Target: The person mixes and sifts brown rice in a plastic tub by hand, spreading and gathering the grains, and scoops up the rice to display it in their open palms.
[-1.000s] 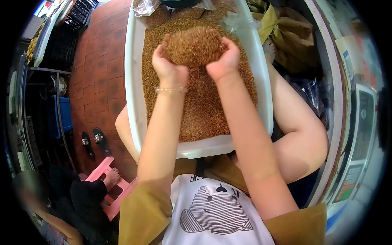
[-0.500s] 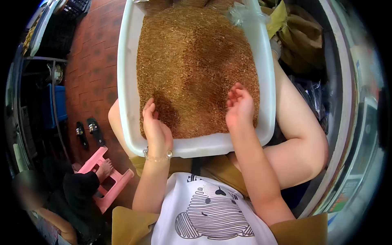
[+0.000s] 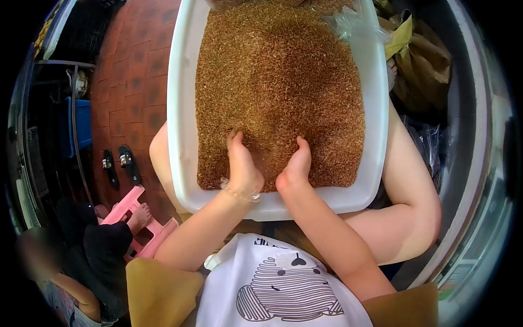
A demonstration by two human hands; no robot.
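Note:
A white plastic tub (image 3: 376,136) rests across my lap, filled with small reddish-brown grains (image 3: 261,82). My left hand (image 3: 244,166), with a clear bead bracelet (image 3: 239,191) at its wrist, is sunk in the grains near the tub's front. Its thumb points forward; the other fingers are buried. Close beside it, my right hand (image 3: 296,166) is pushed into the grains too. That thumb sticks up above the surface, and the rest of the fingers are hidden. The palms face each other, with grains between them.
Crumpled clear plastic (image 3: 354,24) lies at the tub's far right corner. A brown sack (image 3: 425,65) stands to the right. On the left, a person sits by a pink stool (image 3: 128,210), and black slippers (image 3: 126,161) lie on the red tiled floor (image 3: 133,65).
Both hands have come inward toward each other and down into the grains, from wider apart above them. The tub appears slightly further right in view.

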